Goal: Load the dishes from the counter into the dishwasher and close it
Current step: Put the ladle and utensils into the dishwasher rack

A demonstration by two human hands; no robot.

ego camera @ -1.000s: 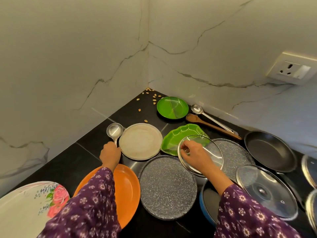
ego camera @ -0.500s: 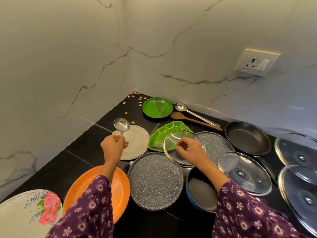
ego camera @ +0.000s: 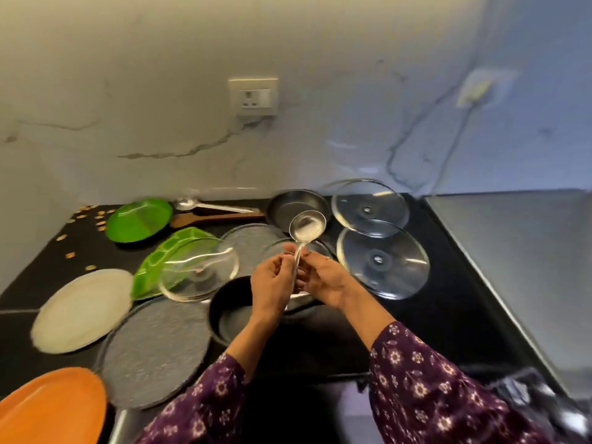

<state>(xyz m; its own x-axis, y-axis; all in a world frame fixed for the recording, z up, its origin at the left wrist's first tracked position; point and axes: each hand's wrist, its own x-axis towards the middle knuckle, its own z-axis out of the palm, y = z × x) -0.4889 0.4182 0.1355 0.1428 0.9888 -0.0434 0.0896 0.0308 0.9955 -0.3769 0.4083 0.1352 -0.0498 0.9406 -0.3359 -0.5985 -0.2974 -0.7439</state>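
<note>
1. I have the steel ladle (ego camera: 307, 226) off the counter, upright in the middle of my view with its bowl on top, above a dark pan (ego camera: 230, 318).
2. The left hand (ego camera: 272, 283) has its fingers curled round the ladle's handle from the left.
3. The right hand (ego camera: 325, 278) meets it from the other side, thumb and fingers closed on the same handle. The two hands touch.
4. Just left of the hands, a tilted glass lid (ego camera: 198, 270) leans on a green leaf-shaped tray (ego camera: 160, 261).
5. To the right I see a near flat lid (ego camera: 382, 262) and a far flat lid (ego camera: 370, 208), both glass.
6. Behind the ladle sit a black frying pan (ego camera: 298, 208), a wooden spatula (ego camera: 217, 217), a steel spoon (ego camera: 211, 205) and a round green plate (ego camera: 139, 219).
7. Nearer me on the left lie a speckled grey plate (ego camera: 157, 350), a cream plate (ego camera: 83, 309) and an orange plate (ego camera: 51, 408).
8. Everything rests on the black counter (ego camera: 448, 299). A wall socket (ego camera: 253, 96) sits above.
</note>
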